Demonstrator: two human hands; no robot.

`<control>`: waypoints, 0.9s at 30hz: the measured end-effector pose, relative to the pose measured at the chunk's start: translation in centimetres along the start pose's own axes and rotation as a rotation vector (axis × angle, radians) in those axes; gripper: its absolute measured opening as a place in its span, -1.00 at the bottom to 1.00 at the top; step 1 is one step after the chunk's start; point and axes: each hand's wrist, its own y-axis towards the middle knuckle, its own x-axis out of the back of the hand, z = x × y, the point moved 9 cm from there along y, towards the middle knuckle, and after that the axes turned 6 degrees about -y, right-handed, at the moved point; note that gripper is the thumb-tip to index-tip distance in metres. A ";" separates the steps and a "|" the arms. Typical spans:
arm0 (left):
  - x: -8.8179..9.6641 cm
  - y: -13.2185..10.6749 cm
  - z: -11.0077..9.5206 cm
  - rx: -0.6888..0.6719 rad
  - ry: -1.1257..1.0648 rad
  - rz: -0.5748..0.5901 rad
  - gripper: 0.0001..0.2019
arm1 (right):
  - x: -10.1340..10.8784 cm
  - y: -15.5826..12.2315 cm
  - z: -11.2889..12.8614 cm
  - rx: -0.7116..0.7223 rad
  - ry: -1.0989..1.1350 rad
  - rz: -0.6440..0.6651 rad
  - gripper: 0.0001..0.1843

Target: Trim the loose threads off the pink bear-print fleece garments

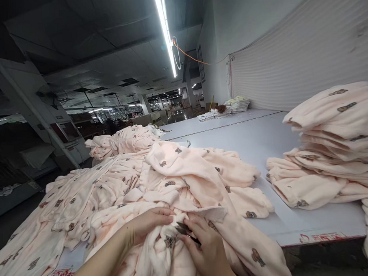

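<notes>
A pale pink fleece garment (160,253) with small bear-like prints lies bunched at the near edge. My left hand (146,224) pinches a fold of it, with thumb and fingers closed on the cloth. Close beside it, my right hand (203,243) is wrapped round small dark thread snips (183,227). Their blades point left, against the gathered fabric near my left fingertips. The fingers hide much of the snips, so I cannot tell whether a thread lies between the blades.
Heaped garments of the same cloth (91,186) cover the table's left side. A folded stack (333,147) stands at the right, partly over the front edge. Farther back on the white table (247,131) lie papers and a pale pile (237,104). A lit tube (166,33) hangs overhead.
</notes>
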 end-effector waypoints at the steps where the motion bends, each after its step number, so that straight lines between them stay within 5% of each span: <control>1: 0.1 0.0 0.0 -0.006 -0.002 -0.008 -0.73 | -0.1 0.1 0.0 -0.019 -0.002 -0.002 -0.70; 11: -0.5 -0.2 -0.8 -0.102 0.155 -0.027 -0.74 | 1.0 -0.4 -1.7 -0.157 0.167 -0.037 -0.75; 17: 1.8 -0.8 -6.4 -0.422 0.337 -0.288 -0.70 | -0.8 -4.5 -5.6 -0.453 0.197 -0.091 -0.81; 21: 1.6 -2.6 -8.7 -0.506 0.488 -0.397 -0.73 | -2.9 -4.2 -4.5 -0.542 0.662 -0.080 -0.80; 24: 0.7 -6.1 -6.8 -0.582 0.632 -0.503 -0.75 | -3.4 -2.2 -2.9 -0.608 0.960 -0.036 -0.73; 27: -0.7 -10.3 -1.6 -0.765 0.924 -0.679 -0.75 | -3.6 0.6 -0.9 -0.614 1.087 0.035 -0.66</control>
